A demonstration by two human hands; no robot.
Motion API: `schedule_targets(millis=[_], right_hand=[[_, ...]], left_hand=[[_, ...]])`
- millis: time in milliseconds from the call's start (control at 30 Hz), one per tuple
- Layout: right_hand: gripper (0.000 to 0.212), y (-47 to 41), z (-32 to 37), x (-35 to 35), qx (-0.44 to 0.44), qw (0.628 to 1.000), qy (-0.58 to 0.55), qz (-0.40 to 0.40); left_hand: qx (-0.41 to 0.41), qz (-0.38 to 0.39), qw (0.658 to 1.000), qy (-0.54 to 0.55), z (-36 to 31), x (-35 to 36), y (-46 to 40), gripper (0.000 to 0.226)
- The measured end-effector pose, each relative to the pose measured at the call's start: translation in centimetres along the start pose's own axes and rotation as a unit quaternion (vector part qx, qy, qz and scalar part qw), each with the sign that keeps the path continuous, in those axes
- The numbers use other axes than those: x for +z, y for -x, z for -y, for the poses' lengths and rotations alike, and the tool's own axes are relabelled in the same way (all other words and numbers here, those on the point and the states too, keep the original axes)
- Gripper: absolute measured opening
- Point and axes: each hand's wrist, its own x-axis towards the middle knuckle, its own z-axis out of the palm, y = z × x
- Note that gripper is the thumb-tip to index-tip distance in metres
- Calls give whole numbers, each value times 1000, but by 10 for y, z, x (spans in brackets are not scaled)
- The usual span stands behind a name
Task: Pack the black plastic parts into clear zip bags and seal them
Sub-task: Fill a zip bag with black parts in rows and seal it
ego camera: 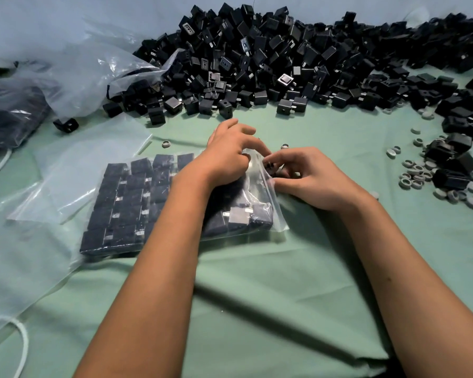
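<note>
A clear zip bag (126,203) lies flat on the green cloth, filled with rows of black plastic parts. Its open mouth faces right, under my hands. My left hand (230,156) rests on the bag's upper right corner and pinches the mouth's edge. My right hand (306,178) meets it from the right, fingers pinching the same clear edge (260,170); a small black part shows between its fingers. A large heap of loose black parts (257,58) spreads across the far side of the table.
Empty clear bags (74,170) lie left of the filled one, and a big crumpled plastic sheet (79,72) sits further back. A dark filled bag (8,115) is at far left. Grey rings (418,175) and more black parts (453,156) lie at right. White cord (22,339) crosses the lower left.
</note>
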Motion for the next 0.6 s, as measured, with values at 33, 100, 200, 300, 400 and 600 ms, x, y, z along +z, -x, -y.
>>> schedule_targets(millis=[33,100,200,300,400,600], right_hand=[[32,0,1,-1,-2,1000,7,14],[36,2,4,-2,-4,1000,7,28],[33,3,7,-2,-4,1000,-15,24],[31,4,8,-2,-4,998,-39,49],[32,5,7,-1,-18,993,-81,87],[29,6,8,1,-3,982,-140,129]], left_hand=[[0,2,1000,-5,-1,0,0,56],[5,-5,1000,-11,-1,-2,2,48],[18,-35,999,-4,-2,-6,4,39],[23,-53,998,24,-3,-9,5,39],[24,-58,997,40,-3,-10,7,37],[34,-75,995,60,-2,-11,8,34]])
